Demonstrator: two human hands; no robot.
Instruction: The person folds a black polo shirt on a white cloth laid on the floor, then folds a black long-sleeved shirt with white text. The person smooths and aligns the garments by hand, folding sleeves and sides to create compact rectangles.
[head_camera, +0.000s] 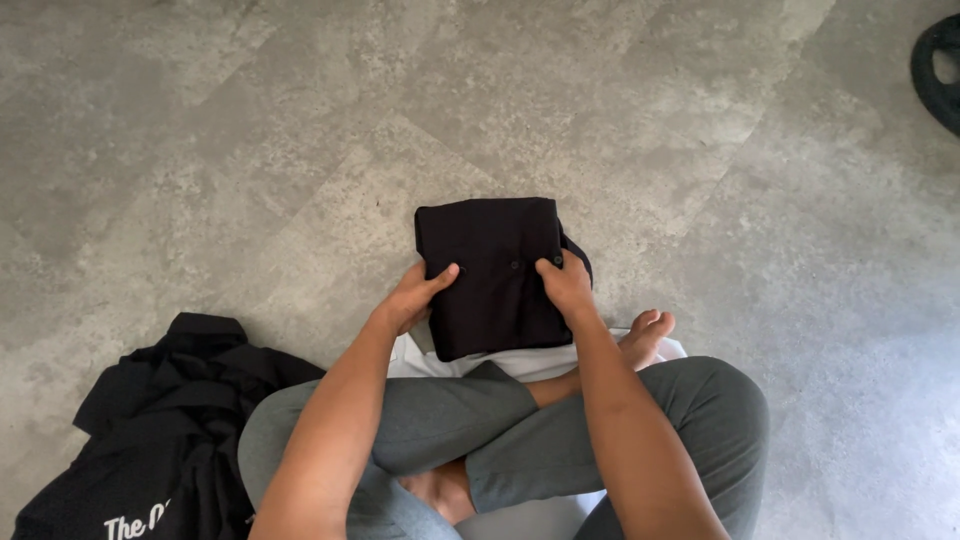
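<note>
Gripping the folded black shirt (497, 275) between both hands on the grey floor (250, 150), I am pinching its left edge with my left hand (415, 297) and its right edge with my right hand (566, 285), judging it soft, light and floppy.

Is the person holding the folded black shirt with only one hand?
No, both hands grip the folded black shirt: the left hand at its left edge and the right hand at its right edge.

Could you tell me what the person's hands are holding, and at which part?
A folded black shirt, gripped at its two side edges: left hand on the left edge, right hand on the right.
</note>
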